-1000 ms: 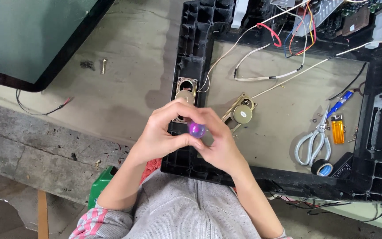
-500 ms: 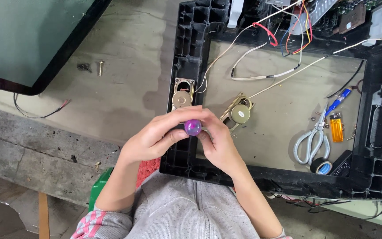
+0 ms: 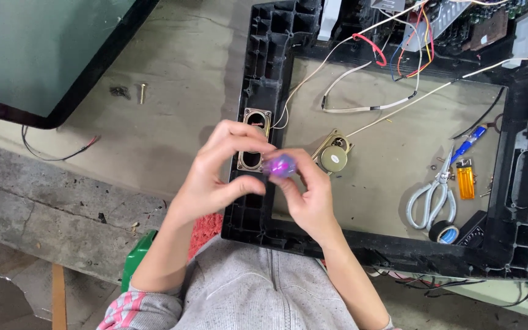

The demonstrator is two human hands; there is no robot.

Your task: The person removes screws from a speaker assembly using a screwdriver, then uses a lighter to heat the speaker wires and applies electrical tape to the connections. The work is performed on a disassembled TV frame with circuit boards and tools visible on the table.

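Worn grey-beige worktable, stained, its front edge rough and chipped. Resting on it: dark-framed screen panel at far left; loose screw; black plastic frame; round speaker; scissors; orange lighter; tape roll; trailing wires.

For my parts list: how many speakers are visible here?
2. One oval speaker sits in the black frame, partly behind the left hand; one speaker lies beside the right hand. Others may be hidden.
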